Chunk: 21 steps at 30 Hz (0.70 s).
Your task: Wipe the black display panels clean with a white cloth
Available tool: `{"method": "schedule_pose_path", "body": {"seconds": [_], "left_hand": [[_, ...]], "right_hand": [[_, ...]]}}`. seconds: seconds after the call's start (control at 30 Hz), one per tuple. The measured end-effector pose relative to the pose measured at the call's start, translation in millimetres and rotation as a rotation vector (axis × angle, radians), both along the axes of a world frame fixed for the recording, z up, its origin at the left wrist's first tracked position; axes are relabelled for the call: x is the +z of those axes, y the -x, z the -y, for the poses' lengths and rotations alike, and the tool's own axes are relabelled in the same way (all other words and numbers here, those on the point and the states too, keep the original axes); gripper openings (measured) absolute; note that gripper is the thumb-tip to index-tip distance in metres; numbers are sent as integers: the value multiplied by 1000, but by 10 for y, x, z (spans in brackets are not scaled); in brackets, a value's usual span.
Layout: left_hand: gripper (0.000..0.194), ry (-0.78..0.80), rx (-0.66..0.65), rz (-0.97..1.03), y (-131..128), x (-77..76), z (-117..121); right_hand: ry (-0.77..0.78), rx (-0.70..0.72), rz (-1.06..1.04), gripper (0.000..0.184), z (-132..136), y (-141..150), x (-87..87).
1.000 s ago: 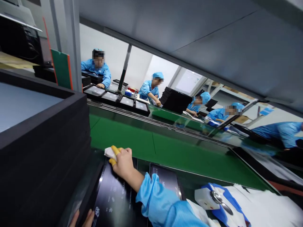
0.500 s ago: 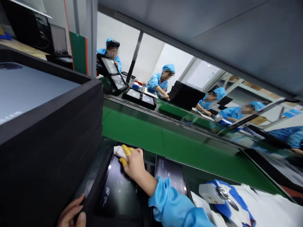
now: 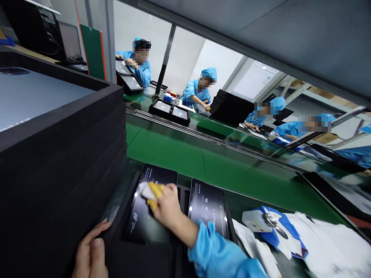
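Note:
My right hand [image 3: 167, 204], with yellow finger cots on some fingers, is closed on a folded white wiping cloth [image 3: 144, 189]. The cloth is pressed to the dark glossy screen of a tablet [image 3: 150, 227] lying in a black foam tray [image 3: 139, 256]. A second tablet [image 3: 207, 208] with a lit screen lies in the slot to the right. My left hand [image 3: 91, 251] is at the tray's left edge, its fingers loosely stretched and nothing visible in them. My right forearm and hand hide part of the first tablet.
A tall stack of black foam trays [image 3: 72, 162] rises on the left. To the right are a white-and-blue box with a round metal top [image 3: 269, 222] and white cloths [image 3: 324, 239]. A green conveyor belt [image 3: 174, 144] runs beyond; several co-workers in blue sit across it.
My right hand has drawn the cloth down from the tablet's top edge towards its middle, uncovering lit text there. My left hand shows more at the tray's edge. The view has shifted slightly.

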<state>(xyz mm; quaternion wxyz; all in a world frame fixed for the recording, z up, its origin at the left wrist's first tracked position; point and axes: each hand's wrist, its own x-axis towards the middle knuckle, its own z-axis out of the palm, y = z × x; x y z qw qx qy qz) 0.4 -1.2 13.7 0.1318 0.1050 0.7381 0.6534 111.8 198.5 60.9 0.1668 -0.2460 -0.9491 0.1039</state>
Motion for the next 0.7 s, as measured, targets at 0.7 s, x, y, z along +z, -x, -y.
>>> {"method": "schedule_pose_path", "body": {"seconds": [0.7], "left_hand": [[52,195,-246,-364,-167,171,-254]], "right_hand": [[43,104,-51,64,377,-854,-409]]}}
